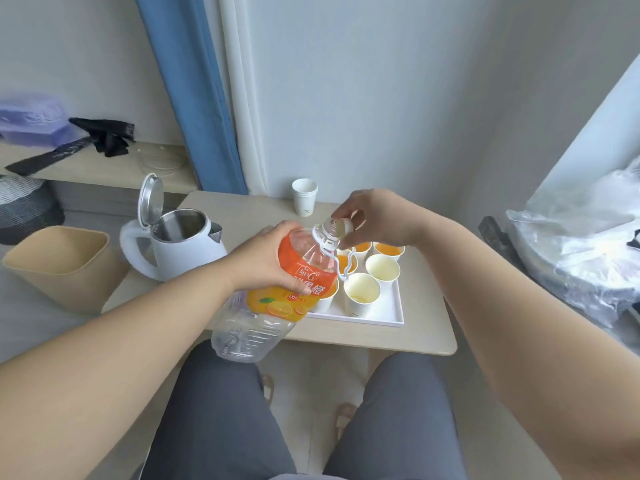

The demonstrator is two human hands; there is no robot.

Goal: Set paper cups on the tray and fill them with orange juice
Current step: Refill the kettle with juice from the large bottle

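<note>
A clear plastic juice bottle [256, 320] with an orange label looks empty and leans with its neck toward the tray. My left hand [268, 261] grips it around the label. My right hand [374, 216] pinches the white cap [344, 226] at the bottle's mouth. Behind the bottle, a white tray [388, 315] holds several paper cups. The far cups, such as one at the back right [388, 250], hold orange juice. The two near cups [362, 293] show pale insides with little in them. A small stack of spare paper cups [304, 196] stands at the table's far edge.
A white electric kettle [176, 242] with its lid up stands left of the tray. On the floor to the left is a beige bin [62, 268]. Plastic-wrapped bundles [588, 244] fill the right side. My knees sit under the table's [429, 327] near edge.
</note>
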